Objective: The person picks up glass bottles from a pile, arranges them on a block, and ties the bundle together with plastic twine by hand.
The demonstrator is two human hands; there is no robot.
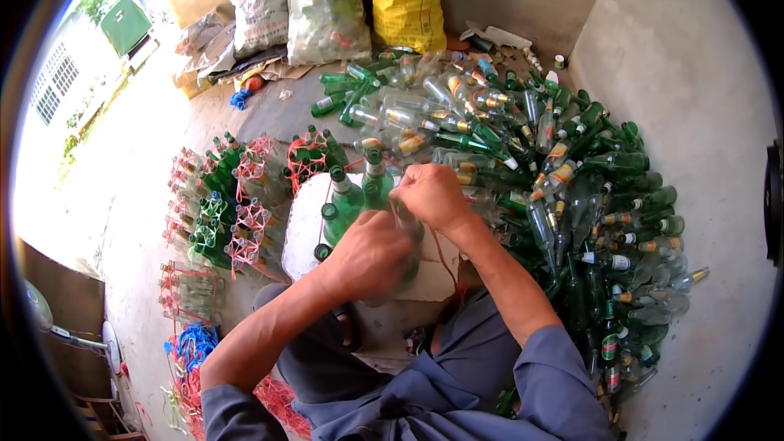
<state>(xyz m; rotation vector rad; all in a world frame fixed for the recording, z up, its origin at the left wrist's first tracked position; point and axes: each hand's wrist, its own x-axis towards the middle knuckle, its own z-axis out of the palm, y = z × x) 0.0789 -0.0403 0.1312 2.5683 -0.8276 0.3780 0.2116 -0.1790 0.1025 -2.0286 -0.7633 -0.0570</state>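
Several green glass bottles [346, 196] stand upright in a group on a white block [308, 204] between my knees. My right hand [433, 194] is closed at the right side of the group, its fingers pinched on a red string [443, 257]. The string hangs below that hand and runs down over the block's right part. My left hand [371, 249] is over the near bottles, smeared by motion. Its fingers are curled, but whether they grip anything does not show. Both hands partly cover the bottles behind them.
A heap of loose green and clear bottles [563, 188] spreads along the right wall. Bundles of string-tied bottles [216, 171] stand at left, above red string piles [278, 400] and blue string [196, 345]. Filled sacks [327, 8], one a yellow sack [407, 0], stand at the back.
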